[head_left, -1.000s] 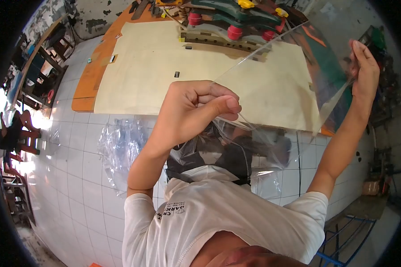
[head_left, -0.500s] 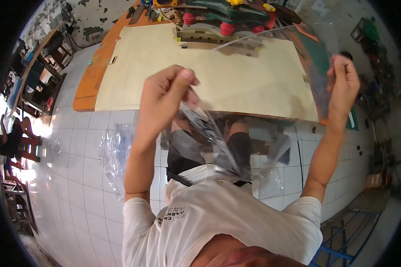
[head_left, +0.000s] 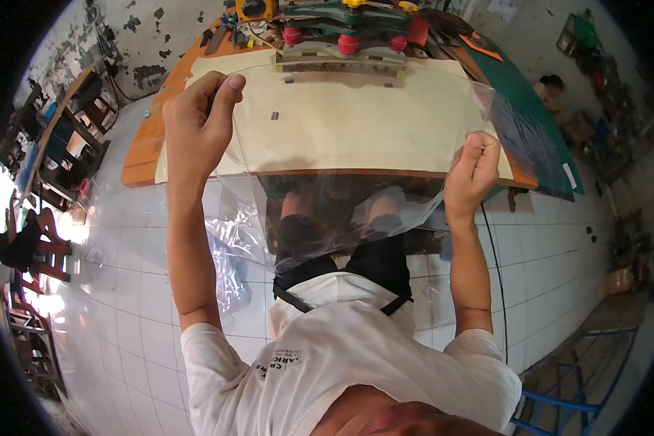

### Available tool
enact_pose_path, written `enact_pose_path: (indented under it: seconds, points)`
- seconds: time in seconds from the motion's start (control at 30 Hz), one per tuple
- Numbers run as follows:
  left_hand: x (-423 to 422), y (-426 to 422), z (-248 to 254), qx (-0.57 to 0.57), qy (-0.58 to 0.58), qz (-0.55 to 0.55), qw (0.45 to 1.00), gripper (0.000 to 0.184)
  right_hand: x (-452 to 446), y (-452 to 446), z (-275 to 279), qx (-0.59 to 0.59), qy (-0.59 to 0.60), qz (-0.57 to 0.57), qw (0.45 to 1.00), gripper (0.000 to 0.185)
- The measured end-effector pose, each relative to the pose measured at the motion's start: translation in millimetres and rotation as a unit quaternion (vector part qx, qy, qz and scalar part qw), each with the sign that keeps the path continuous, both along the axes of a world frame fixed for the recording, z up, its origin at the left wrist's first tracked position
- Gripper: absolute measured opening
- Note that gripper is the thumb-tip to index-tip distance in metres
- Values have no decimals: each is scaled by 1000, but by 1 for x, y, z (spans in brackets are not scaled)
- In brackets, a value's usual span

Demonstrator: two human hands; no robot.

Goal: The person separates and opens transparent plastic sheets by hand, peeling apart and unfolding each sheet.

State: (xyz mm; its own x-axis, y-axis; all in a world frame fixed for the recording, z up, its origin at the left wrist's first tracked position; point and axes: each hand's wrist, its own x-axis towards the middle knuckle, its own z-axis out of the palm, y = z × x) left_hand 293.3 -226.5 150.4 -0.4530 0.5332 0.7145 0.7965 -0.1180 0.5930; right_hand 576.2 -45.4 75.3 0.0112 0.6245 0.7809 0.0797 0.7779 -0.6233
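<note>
A clear plastic sheet [head_left: 334, 211] is stretched between my two hands, above the near edge of the table and over my legs. My left hand [head_left: 202, 127] pinches its left side, thumb pressed on curled fingers. Closed in the same way, my right hand [head_left: 474, 171] grips the right side, where a corner of the film sticks up beyond the knuckles. Beneath the sheet lies a cream-coloured board or paper [head_left: 349, 131] on the table, seen through the film.
A green clamp-like device with red knobs [head_left: 345, 33] stands at the table's far side. An orange table edge [head_left: 142, 156] shows at left, a green mat [head_left: 534, 109] at right. Crumpled plastic [head_left: 229, 283] lies on the floor at left. Another person [head_left: 548, 91] is at far right.
My left hand has moved left, and my right hand has moved left and nearer to me. The sheet, folded and hanging before, is now spread out between them.
</note>
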Motion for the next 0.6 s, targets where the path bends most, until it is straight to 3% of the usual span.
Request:
enact_pose_path:
  seconds: [0.43, 0.6]
  points:
    - [0, 16, -38, 44, 58, -9, 997, 30, -3, 14, -50, 34, 3, -48, 998, 20]
    - [14, 15, -54, -58, 4, 8, 998, 29, 4, 25, -79, 6, -20, -51, 999, 19]
